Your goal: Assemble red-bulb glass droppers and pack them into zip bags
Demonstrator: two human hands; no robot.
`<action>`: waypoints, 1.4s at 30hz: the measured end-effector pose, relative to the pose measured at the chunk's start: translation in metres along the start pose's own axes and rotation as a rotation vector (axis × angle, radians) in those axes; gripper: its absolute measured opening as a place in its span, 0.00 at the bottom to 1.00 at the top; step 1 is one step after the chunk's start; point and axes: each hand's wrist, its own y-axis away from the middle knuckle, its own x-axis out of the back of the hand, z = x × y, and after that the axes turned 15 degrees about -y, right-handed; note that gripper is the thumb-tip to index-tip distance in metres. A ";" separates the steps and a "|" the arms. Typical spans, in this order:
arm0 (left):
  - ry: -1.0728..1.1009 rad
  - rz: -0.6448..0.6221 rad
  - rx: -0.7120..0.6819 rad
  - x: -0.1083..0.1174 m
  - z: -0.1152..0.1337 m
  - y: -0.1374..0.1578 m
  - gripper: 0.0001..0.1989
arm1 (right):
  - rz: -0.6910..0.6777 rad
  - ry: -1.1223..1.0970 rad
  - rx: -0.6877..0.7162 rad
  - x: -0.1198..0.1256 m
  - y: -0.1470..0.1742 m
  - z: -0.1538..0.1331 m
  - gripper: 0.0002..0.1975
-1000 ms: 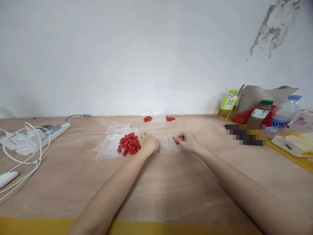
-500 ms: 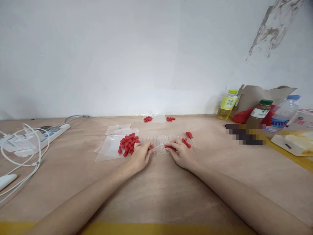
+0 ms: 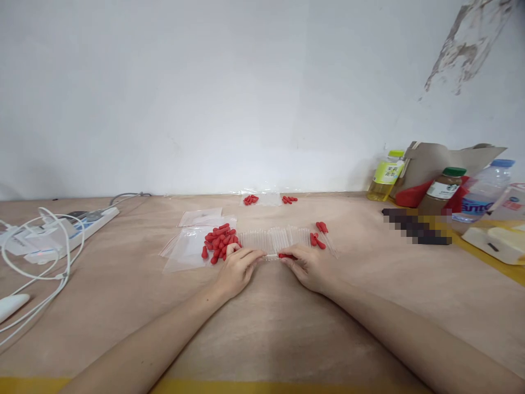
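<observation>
A thin clear dropper tube (image 3: 271, 255) spans the gap between my hands, nearly level. My left hand (image 3: 238, 271) is closed, pinching its left end between thumb and fingers. At the other end, my right hand (image 3: 308, 268) is closed on a red rubber bulb (image 3: 286, 255), which meets the tube; how deep the tube sits is hidden. Just behind the hands lies a row of loose clear tubes (image 3: 279, 237). A heap of red bulbs (image 3: 219, 241) rests beside my left hand. Right of the row are loose red bulbs (image 3: 316, 241) and droppers with bulbs fitted (image 3: 322, 227).
Plastic bags (image 3: 186, 251) lie left of the heap. Bagged red bulbs (image 3: 250, 200) are by the wall. A power strip (image 3: 96, 221) with white cables stands left. At right are a yellow tea bottle (image 3: 381, 189), a green-capped bottle (image 3: 443, 190) and a water bottle (image 3: 484, 191).
The tube has turned from slanting to nearly level and dropped closer to the table. Both hands stay pinched. The whole view has shifted slightly.
</observation>
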 end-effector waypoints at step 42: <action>-0.008 0.080 -0.265 -0.002 0.000 0.003 0.19 | -0.092 -0.007 0.213 -0.015 0.013 0.028 0.08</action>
